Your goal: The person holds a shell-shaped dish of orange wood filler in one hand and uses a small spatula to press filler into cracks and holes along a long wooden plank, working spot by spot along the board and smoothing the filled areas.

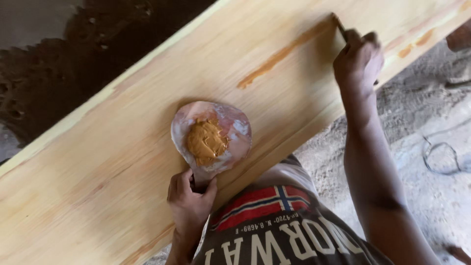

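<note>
Wood plank (122, 162): left hand (189, 198) grips paste-laden scrap (211, 137), right hand (358, 61) presses, probably, scraper (339, 27)

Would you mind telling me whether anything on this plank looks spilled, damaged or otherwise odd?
Nothing looks spilled. The tan paste sits heaped on the round palette held by the left hand. The orange-brown streak on the wooden plank runs up to the tool in the right hand, so it looks applied, not accidental.

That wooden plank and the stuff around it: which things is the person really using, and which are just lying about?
In use:
wooden plank
round pad of brown paste, held by the left hand
thin tool in the right hand
brown smear

Lying about:
wire loop on the sandy ground
dark heap
</note>
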